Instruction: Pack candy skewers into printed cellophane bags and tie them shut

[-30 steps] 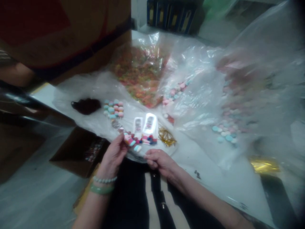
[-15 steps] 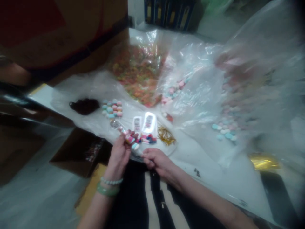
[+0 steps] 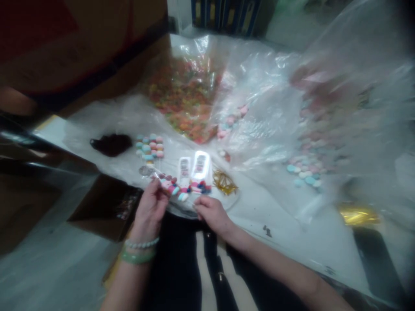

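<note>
Near the table's front edge my left hand (image 3: 153, 203) is closed, its fingertips pinched at the left end of a row of pink, blue and white sweets (image 3: 170, 185). What exactly it grips is too blurred to tell. My right hand (image 3: 210, 211) is also closed, with thumb and forefinger together at the right of the row; anything between them is too small to make out. Beyond the hands lie two white labelled packs (image 3: 201, 166). Gold twist ties (image 3: 225, 182) sit right of the packs. Sweets on sticks (image 3: 151, 147) lie at the left.
A dark bundle (image 3: 112, 144) lies on the left. Behind is a clear bag of orange and green sweets (image 3: 191, 108). Pastel sweets (image 3: 304, 172), a gold packet (image 3: 359, 215) and a dark flat object (image 3: 376, 259) are at the right. An open cardboard box (image 3: 100, 207) stands below left.
My left hand has moved left, away from my right hand, and the gap between them is wider. The view has shifted slightly.
</note>
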Motion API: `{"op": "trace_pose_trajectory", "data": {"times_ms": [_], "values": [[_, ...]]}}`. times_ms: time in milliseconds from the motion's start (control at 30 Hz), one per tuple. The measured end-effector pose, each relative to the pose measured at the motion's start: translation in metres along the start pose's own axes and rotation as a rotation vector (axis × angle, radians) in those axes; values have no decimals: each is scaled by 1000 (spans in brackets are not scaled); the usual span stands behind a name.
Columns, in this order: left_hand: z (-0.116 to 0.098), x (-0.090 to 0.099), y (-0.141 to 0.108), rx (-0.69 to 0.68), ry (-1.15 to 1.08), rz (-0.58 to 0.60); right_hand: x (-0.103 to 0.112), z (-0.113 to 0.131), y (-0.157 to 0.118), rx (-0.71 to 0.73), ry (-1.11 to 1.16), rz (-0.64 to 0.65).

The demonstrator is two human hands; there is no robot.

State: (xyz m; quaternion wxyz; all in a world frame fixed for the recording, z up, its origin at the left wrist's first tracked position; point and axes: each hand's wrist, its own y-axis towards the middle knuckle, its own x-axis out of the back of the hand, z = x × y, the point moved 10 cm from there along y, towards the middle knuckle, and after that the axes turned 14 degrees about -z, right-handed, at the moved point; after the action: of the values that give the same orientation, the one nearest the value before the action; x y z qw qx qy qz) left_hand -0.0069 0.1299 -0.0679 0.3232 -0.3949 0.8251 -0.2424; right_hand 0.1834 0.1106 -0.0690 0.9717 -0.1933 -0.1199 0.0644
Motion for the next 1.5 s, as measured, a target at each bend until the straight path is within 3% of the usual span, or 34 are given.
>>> {"op": "trace_pose_trajectory", "data": {"times_ms": [100,200,300,400,533,633,733,967,1067,1167,1367,1500], "values": [[-2,0,-1,-74,77,20,8,23,-5,353,-358,-127],[3,4,-1,-95,91,-23,-3,41,-21,685,-609,-152],[12,2,-3,-31,31,-25,-12,44,-28,817,-692,-130],[17,4,-3,34,-31,-78,-9,37,-20,687,-633,-89],[16,-1,-3,72,-48,-44,-2,20,-5,276,-273,19],[15,-3,-3,87,-79,-34,-13,2,-6,-82,54,176],[13,-3,-2,66,-103,-41,-24,-5,-10,-269,256,265],[12,-7,-2,4,15,87,-31,-20,-6,-390,452,335],[14,-10,-4,-9,73,143,-38,-27,-12,-515,594,433],[17,-9,-3,4,115,118,-44,-24,-19,-549,666,539],[13,-3,1,-61,25,4,-24,-20,-4,-355,444,287],[19,-10,-4,-69,5,50,-23,-20,-2,-331,400,267]]}}
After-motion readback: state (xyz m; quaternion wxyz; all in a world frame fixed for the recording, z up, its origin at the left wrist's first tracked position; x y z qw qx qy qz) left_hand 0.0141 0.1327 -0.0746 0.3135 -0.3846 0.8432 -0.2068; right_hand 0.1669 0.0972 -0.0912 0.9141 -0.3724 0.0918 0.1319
